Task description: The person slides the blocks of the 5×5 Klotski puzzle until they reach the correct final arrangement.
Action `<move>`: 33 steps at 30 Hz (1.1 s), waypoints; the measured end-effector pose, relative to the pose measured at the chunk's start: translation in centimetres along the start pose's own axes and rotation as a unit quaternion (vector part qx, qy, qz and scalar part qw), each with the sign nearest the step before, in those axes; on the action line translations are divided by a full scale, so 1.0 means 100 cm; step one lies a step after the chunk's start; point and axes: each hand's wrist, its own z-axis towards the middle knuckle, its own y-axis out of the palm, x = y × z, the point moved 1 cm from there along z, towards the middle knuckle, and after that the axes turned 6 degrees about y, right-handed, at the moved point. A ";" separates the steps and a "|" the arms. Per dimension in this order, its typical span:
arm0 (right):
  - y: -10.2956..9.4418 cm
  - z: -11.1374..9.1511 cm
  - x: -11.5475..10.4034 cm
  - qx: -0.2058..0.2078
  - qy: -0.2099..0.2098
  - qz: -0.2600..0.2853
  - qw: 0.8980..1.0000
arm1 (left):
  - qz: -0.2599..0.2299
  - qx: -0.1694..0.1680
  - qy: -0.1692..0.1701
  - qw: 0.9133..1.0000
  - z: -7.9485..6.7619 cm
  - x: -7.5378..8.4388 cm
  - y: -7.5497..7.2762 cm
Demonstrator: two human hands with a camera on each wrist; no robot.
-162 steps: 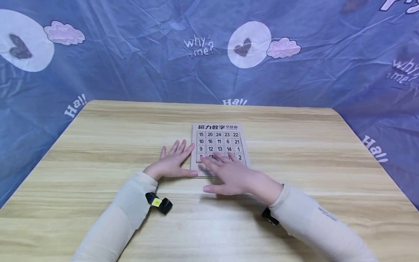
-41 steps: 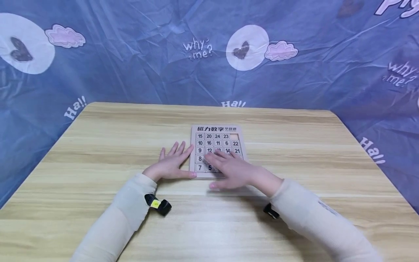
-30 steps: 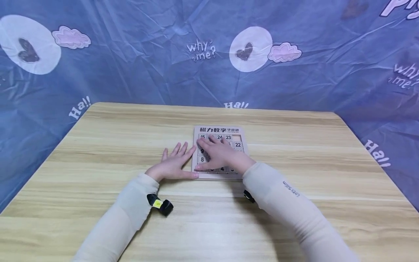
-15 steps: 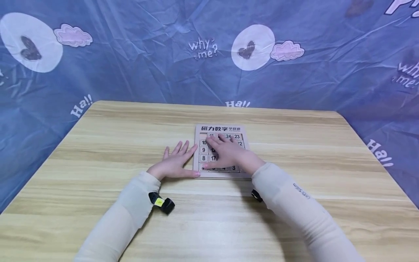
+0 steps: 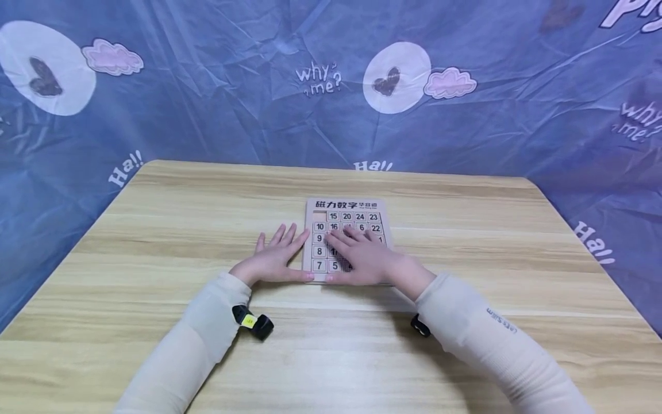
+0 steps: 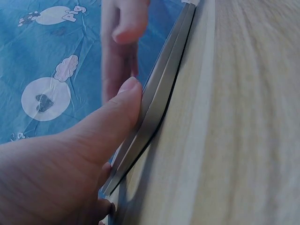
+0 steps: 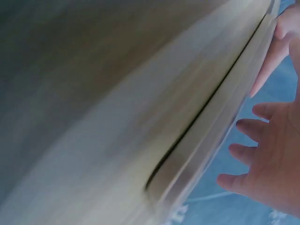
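Observation:
A number sliding puzzle lies flat on the table, with numbered square tiles in its frame. Its empty slot is at the top left, beside tiles 15, 20, 24 and 23. My left hand is spread along the puzzle's left side, the thumb resting on the near left corner. In the left wrist view that thumb lies against the frame's edge. Flat over the lower middle tiles is my right hand, fingers straight, hiding several numbers. In the right wrist view its fingers reach out apart above the puzzle.
The wood-grain table has a blue printed cloth behind it. Black wrist cameras are strapped to both sleeved forearms, below the wrists.
The gap, first near the bottom row, showed at the top right, then at the top left as the top row slid right. My right hand reached up-left, then drew back. My left hand stayed.

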 end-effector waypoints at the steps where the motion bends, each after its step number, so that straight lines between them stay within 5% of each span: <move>1: 0.000 -0.002 -0.004 0.004 -0.012 -0.005 1.000 | -0.001 -0.001 0.001 1.000 0.000 0.001 0.000; 10: -0.001 -0.032 -0.042 0.002 -0.113 -0.015 0.993 | 0.003 -0.002 0.008 1.000 0.000 0.005 -0.003; 27: 0.003 -0.015 -0.040 0.005 -0.076 -0.032 0.997 | -0.003 -0.007 0.004 1.000 0.001 0.001 -0.002; 33: 0.000 -0.030 -0.028 0.012 -0.064 -0.003 0.998 | -0.004 -0.004 0.003 1.000 0.000 0.000 -0.001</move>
